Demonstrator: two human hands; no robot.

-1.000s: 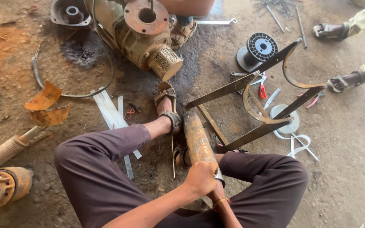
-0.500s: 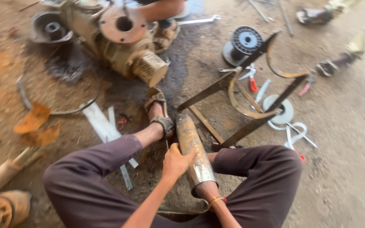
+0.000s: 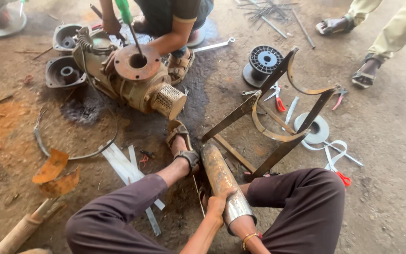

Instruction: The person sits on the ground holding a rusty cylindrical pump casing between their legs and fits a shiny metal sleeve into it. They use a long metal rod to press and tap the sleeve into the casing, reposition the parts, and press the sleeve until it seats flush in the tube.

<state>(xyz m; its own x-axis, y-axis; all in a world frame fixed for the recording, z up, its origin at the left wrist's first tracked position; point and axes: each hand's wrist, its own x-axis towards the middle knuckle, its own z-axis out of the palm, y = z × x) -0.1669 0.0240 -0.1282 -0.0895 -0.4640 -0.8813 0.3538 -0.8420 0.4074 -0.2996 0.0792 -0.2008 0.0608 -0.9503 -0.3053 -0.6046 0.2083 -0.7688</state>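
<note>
A rusty metal tube (image 3: 214, 171) lies on the ground between my spread legs, its shiny near end (image 3: 238, 209) pointing at me. My left hand (image 3: 216, 207) grips the tube's left side close to that end. My right forearm, with a gold bracelet (image 3: 249, 238), runs into the tube's open end. The right hand itself is hidden inside. My sandalled left foot (image 3: 180, 141) rests beside the tube's far end.
A co-worker crouches at the top, holding a green-handled screwdriver (image 3: 127, 16) over a rusty pump housing (image 3: 139, 80). An angle-iron stand (image 3: 278, 122) lies to the right, among a wire spool (image 3: 263, 62), red-handled scissors (image 3: 338, 175) and white tape rolls (image 3: 316, 129). Another person's feet (image 3: 348, 42) are at the top right.
My left hand has shifted down the tube to its near end. The view has tilted up, so the co-worker's arms and screwdriver now show.
</note>
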